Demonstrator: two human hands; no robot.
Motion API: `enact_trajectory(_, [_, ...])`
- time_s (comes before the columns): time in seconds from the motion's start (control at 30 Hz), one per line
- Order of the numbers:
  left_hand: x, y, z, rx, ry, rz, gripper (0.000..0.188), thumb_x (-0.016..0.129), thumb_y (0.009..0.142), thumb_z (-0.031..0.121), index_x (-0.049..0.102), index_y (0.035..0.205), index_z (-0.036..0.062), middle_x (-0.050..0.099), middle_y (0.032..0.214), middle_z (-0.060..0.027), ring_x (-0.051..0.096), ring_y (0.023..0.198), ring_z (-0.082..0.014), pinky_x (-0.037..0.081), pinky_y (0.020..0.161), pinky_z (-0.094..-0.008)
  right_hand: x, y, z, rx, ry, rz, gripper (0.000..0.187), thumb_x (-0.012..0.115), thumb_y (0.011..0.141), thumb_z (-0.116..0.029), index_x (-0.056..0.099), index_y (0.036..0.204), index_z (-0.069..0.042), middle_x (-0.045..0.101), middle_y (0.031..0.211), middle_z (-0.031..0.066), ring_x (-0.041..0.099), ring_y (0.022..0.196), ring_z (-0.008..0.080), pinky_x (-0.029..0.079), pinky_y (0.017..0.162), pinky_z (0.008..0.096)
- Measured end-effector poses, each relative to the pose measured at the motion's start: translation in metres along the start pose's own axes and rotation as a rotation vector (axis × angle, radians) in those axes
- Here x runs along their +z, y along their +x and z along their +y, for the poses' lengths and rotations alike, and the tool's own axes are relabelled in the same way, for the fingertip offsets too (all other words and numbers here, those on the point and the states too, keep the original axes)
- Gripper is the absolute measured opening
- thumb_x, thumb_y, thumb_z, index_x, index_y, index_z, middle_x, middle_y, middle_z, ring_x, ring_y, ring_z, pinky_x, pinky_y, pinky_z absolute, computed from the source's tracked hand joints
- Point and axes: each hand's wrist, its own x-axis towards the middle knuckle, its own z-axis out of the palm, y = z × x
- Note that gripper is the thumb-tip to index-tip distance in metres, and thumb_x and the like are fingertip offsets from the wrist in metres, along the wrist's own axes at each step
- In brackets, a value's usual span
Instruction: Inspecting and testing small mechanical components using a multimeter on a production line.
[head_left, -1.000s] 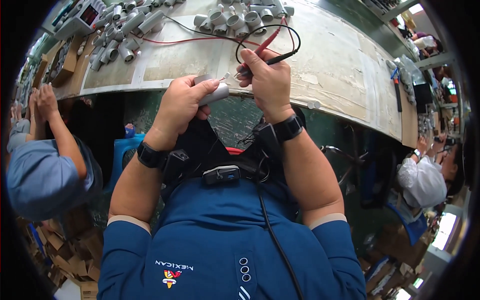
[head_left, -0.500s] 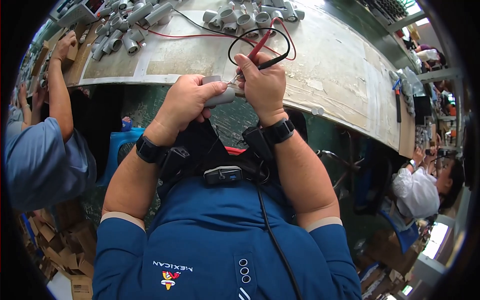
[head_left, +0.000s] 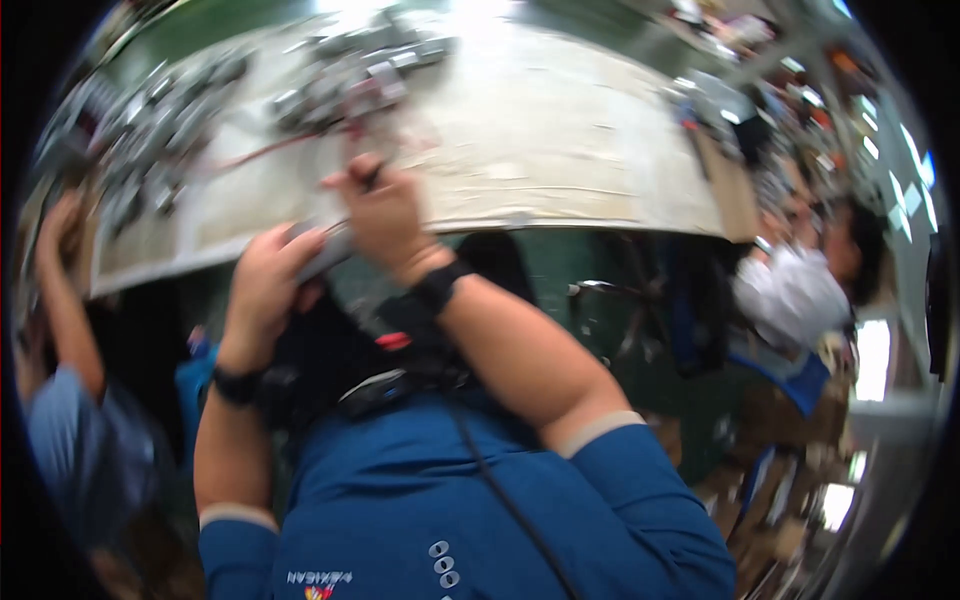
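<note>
The whole picture is smeared by motion. My left hand (head_left: pixel 262 290) is wrapped round a grey cylindrical part (head_left: pixel 330 254) just off the near edge of the table. Beside it, my right hand (head_left: pixel 392 218) is closed on the test probes; the black probe (head_left: pixel 374 176) pokes out above the fingers, and a reddish blur lies beyond them. The probe tips come close to the grey part, but whether they touch it I cannot tell.
Heaps of grey cylindrical parts (head_left: pixel 345 75) lie across the far left of the white-topped table (head_left: pixel 540 130). A red lead (head_left: pixel 265 153) runs leftward over it. A co-worker's arm (head_left: pixel 68 290) is at left; a person in white (head_left: pixel 790 290) sits at right.
The view has swung, shifting the scene and blurring it. Both hands now appear farther left, and my right forearm slants more. The grey part and the probes stay in my hands.
</note>
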Motion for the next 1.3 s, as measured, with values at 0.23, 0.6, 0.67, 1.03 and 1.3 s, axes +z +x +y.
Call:
enact_trajectory(0.23, [-0.019,-0.003,-0.022,0.021,0.005,0.067,0.02,0.063,0.1,0.027,0.063,0.101,0.0066,0.057,0.073,0.0025,0.051,0.05,-0.0074,0.039,0.044,-0.0213,0.006,-0.006,-0.022,0.293,0.142,0.049,0.015,0.075,0.085,-0.012,0.065,0.083,-0.001,0.065,0.075,0.0209,0.065,0.073,0.0418,0.051,0.066,0.0453])
enact_trajectory(0.6, [-0.016,0.004,-0.029,0.302,0.17,0.187,0.043,0.067,0.101,0.011,0.05,0.139,0.0016,0.06,0.108,-0.0046,0.06,0.088,-0.0096,0.049,0.072,-0.0228,0.002,-0.006,-0.022,0.272,0.055,0.113,0.021,0.076,0.082,-0.012,0.06,0.08,0.001,0.063,0.074,0.0229,0.064,0.075,0.0453,0.049,0.066,0.0486])
enact_trajectory(0.67, [-0.016,0.01,-0.034,0.356,0.164,0.205,0.043,0.067,0.101,0.009,0.05,0.139,0.0014,0.06,0.11,-0.0051,0.061,0.091,-0.011,0.05,0.078,-0.0239,0.0,-0.004,-0.021,0.269,0.052,0.11,0.021,0.076,0.082,-0.013,0.06,0.081,0.001,0.063,0.074,0.0229,0.063,0.075,0.0454,0.049,0.067,0.0489])
enact_trajectory(1.03, [0.002,0.004,-0.037,0.607,0.063,0.324,0.048,0.068,0.098,0.001,0.048,0.142,0.0007,0.057,0.128,-0.0099,0.061,0.109,-0.0174,0.049,0.098,-0.0294,0.004,-0.003,-0.019,0.25,0.037,0.092,0.019,0.075,0.087,-0.017,0.064,0.084,-0.002,0.064,0.075,0.0209,0.065,0.077,0.0437,0.051,0.069,0.0491])
enact_trajectory(1.3, [0.018,0.003,-0.016,0.526,0.2,0.389,0.046,0.08,0.087,0.012,0.059,0.127,0.0031,0.065,0.102,-0.006,0.063,0.086,-0.0143,0.055,0.078,-0.0307,-0.009,-0.004,-0.005,0.045,-0.09,0.026,0.019,0.072,0.095,-0.015,0.068,0.084,-0.001,0.068,0.07,0.0119,0.065,0.063,0.018,0.05,0.059,0.0339])
